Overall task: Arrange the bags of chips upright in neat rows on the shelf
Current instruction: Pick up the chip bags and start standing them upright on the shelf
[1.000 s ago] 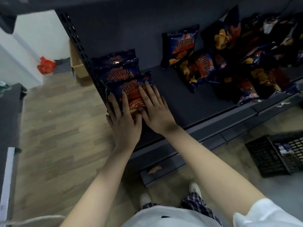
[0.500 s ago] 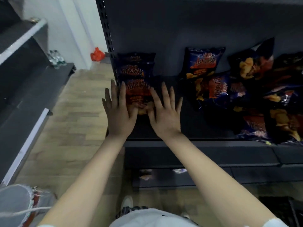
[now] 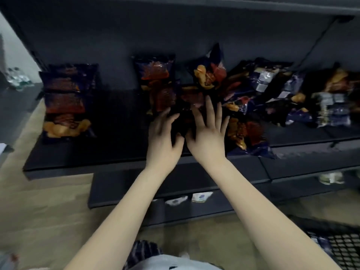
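On the dark shelf (image 3: 116,149), a short row of blue and orange chip bags (image 3: 66,102) stands at the left end. Another bag (image 3: 153,73) stands against the back panel. To its right lies a loose pile of bags (image 3: 272,94). Both hands are at the pile's left edge, on a dark bag (image 3: 181,121) between them. My right hand (image 3: 208,131) lies over it with straight, spread fingers. My left hand (image 3: 163,137) is blurred, its fingers bent at the bag's left side; whether it grips the bag is unclear.
A flat bag (image 3: 247,133) lies right beside my right hand near the shelf's front edge. A lower shelf (image 3: 194,182) juts out below. A black crate (image 3: 342,248) stands on the floor at the bottom right. Water bottles (image 3: 17,78) sit far left.
Both hands have left the front bag of the left row and moved right to the pile in the middle. My view has swung right with them.
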A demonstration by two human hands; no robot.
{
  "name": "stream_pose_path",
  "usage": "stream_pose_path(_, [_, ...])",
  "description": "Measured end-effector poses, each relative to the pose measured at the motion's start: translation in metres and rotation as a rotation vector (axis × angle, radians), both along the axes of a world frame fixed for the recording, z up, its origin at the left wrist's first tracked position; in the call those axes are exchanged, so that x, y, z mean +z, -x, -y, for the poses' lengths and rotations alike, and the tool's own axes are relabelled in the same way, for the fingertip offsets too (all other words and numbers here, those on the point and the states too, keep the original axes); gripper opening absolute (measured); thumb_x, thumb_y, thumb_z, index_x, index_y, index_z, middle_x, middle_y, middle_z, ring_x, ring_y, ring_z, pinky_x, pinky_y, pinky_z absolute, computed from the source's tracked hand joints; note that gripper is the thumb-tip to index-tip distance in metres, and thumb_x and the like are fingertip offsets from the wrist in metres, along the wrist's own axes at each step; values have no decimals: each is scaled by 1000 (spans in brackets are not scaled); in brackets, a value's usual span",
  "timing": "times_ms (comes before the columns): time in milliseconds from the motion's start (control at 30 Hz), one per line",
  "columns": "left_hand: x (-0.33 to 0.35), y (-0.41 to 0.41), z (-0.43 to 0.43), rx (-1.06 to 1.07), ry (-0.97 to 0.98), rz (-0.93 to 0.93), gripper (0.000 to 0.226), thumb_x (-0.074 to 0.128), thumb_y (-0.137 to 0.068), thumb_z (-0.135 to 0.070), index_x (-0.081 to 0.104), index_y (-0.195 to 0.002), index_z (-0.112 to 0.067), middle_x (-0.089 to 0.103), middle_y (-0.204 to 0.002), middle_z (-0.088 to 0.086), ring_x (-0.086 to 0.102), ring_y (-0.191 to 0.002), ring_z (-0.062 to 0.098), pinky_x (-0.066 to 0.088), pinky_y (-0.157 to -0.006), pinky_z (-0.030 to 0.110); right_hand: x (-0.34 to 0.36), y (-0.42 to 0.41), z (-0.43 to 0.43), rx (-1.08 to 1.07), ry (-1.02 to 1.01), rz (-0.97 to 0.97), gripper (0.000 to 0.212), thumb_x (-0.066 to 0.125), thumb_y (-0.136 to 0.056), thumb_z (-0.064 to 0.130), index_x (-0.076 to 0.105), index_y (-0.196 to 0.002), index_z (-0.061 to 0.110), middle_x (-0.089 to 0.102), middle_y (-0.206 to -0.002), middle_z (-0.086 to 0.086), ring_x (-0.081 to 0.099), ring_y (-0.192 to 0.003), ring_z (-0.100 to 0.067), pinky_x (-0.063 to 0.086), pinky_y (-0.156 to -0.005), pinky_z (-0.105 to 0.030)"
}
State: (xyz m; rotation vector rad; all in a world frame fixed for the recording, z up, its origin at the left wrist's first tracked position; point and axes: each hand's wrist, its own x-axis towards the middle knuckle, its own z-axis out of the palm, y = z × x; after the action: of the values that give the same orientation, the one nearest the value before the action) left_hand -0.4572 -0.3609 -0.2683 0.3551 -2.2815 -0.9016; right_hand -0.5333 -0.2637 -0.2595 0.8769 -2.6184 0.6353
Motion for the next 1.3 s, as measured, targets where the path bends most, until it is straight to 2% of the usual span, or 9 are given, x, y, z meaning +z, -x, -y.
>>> stream_pose_path(167, [-2, 32, -48, -100, 88, 64, 47, 43, -81, -26, 53, -125, -15, 40, -143, 7, 32, -132, 26, 27, -111, 43, -1, 25, -63, -128, -35, 36, 62, 41, -79, 33, 43, -140, 18, 20, -157, -14, 9, -143, -46, 7, -110, -67])
stream_pose_path(267, [7, 52, -74, -202, 130, 129, 50, 53, -86, -20, 44, -135, -17, 38, -145, 3, 25, -130, 15, 26, -112, 45, -7, 32, -96, -187, -59, 48, 56, 44, -82, 30, 47, -136, 17, 24, -155, -15, 13, -142, -47, 10, -108, -69])
stream_pose_path(433, [-3, 79, -103, -404, 495, 416, 81, 53, -82, -33, 10, -149, -20, 11, -157, 2, 4, -144, 17, -3, -118, 40, -14, 47, -142, -185, -128, 173, 60, 52, -86, 34, 35, -143, 27, 11, -159, -5, 3, -144, -41, 3, -110, -67])
stream_pose_path(600, [-17, 98, -112, -371, 680, 406, 79, 58, -77, -41, 25, -145, -19, 18, -154, 13, 13, -143, 24, -11, -116, 43, -17, 51, -159, -142, -148, 296, 61, 47, -87, 31, 29, -146, 30, 13, -159, -3, 12, -144, -38, 16, -113, -59])
stream_pose_path(700, [-26, 105, -114, -330, 720, 363, 83, 75, -67, -33, 37, -139, -13, 44, -138, 18, 36, -134, 28, 5, -116, 46, -18, 49, -160, -104, -92, 339, 68, 49, -83, 27, 27, -147, 28, 15, -158, -6, 23, -140, -37, 31, -109, -51])
stream_pose_path(800, [-33, 110, -118, -257, 677, 300, 83, 84, -57, -30, 48, -129, -10, 59, -118, 18, 52, -118, 34, 28, -109, 47, -20, 50, -164, -76, -122, 289, 74, 51, -79, 16, 24, -148, 25, 17, -157, -7, 30, -133, -40, 43, -98, -48])
stream_pose_path(1000, [-30, 112, -131, -195, 660, 358, 82, 83, -60, -32, 47, -132, -13, 54, -124, 17, 50, -118, 36, 26, -109, 51, -18, 55, -170, -90, 9, 244, 57, 55, -82, 9, 46, -137, 21, 37, -147, -6, 46, -118, -36, 42, -96, -37])
stream_pose_path(1167, [-1, 109, -133, -240, 615, 146, 74, 79, -63, -29, 48, -130, -16, 56, -119, 12, 55, -104, 35, 51, -81, 43, 7, 48, -177, -112, 298, 30, 36, 66, -84, 17, 62, -120, 15, 57, -131, -3, 53, -115, -25, 42, -97, -29])
stream_pose_path(1300, [32, 105, -134, -305, 229, 110, 72, 71, -74, -32, 37, -137, -22, 59, -117, 10, 58, -101, 31, 52, -75, 38, 34, 41, -178, -38, 544, -114, 40, 56, -90, 24, 55, -126, 7, 57, -128, -8, 53, -120, -20, 43, -103, -36])
